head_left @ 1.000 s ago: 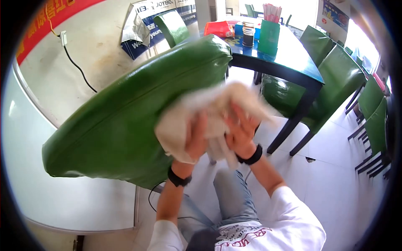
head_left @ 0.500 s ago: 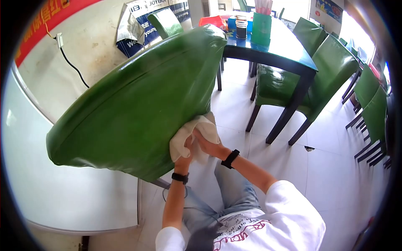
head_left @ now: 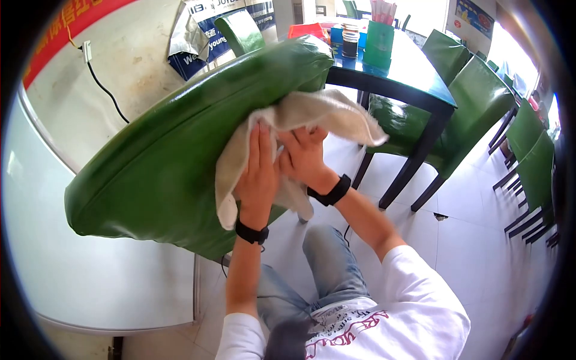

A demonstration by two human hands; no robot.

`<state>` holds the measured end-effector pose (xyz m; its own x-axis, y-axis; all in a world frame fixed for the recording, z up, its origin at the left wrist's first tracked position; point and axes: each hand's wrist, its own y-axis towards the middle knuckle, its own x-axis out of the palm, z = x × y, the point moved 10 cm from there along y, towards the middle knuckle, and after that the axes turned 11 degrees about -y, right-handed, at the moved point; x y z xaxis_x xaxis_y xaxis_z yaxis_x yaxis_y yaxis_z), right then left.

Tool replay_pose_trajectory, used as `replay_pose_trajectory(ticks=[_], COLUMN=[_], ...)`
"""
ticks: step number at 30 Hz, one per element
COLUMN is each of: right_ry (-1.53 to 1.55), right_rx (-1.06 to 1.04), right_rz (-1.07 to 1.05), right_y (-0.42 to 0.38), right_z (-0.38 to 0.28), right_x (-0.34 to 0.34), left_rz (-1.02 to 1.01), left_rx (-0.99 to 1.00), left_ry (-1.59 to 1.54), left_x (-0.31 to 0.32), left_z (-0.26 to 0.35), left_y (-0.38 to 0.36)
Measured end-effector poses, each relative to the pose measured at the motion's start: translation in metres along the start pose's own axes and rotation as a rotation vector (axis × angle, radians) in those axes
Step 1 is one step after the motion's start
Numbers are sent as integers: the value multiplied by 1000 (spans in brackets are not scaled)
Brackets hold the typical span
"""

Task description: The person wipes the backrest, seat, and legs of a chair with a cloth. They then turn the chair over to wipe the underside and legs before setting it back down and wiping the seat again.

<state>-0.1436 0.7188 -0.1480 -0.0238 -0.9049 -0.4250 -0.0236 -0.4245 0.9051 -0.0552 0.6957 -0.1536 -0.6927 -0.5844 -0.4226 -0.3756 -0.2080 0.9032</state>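
Observation:
A large green chair back [head_left: 162,156] with a shiny cover stands tilted in front of me. A cream cloth [head_left: 348,114] is spread against its right side, one end hanging out past the edge. My left hand [head_left: 259,165] holds the cloth against the green cover, its fingers straight and close together. Just to the right, my right hand [head_left: 306,153] has hold of the same cloth, its fingers slightly bent and partly sunk in the folds. The two hands almost touch. Each wrist wears a black band.
A dark-legged table [head_left: 414,78] behind carries a green straw holder [head_left: 378,45], a jar [head_left: 350,41] and a red item [head_left: 309,31]. More green chairs [head_left: 474,102] stand at the right. A pale panel [head_left: 120,282] is at the lower left, beside the wall [head_left: 132,66].
Both hands have moved up and away from my body along the chair back with the cloth. The cloth, bunched before, is now spread wider, with its right end out past the edge.

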Motion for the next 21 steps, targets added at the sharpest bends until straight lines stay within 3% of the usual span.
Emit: replay_pose_trajectory(ticks=[2,4,6,8,11,14,17,18,19,20,21], right_ry=[178,297,353,344,413,217,353,346,320,371,422], right_rx=[53,99,141,177,146,18,25,49,51,81,111], right_rz=[-70,-231,-262,-167,-436,-295,-38,-42,-21,-126,-230], right_y=[-32,-109,-141,-145,-204,-186,-108,-72,-51,-28,-3], right_z=[4,19,15,6,5,5,7,9,12,10,6], right_x=[29,109,119,82,113,92,47,34,28,21,9], left_rz=[-51,-181,-249,-308,-363,-346,-285,-117,-218,145,128], left_rx=[-19,-117,-121,-146,-193,-208,-191,-82,-169,9,-131], left_ry=[-76,-252,-364,-432,-478,-538,-524,-433,-322,-247,-119], left_x=[21,48,68,84,89,78,62,34,50,-14,-23], left_z=[-6,-13,-14,-17,-18,-20,-21,-16,-30,-8,-13], left_y=[-22,-64,-108,-157,-198,-177,-111,-79,-78,-23,-4])
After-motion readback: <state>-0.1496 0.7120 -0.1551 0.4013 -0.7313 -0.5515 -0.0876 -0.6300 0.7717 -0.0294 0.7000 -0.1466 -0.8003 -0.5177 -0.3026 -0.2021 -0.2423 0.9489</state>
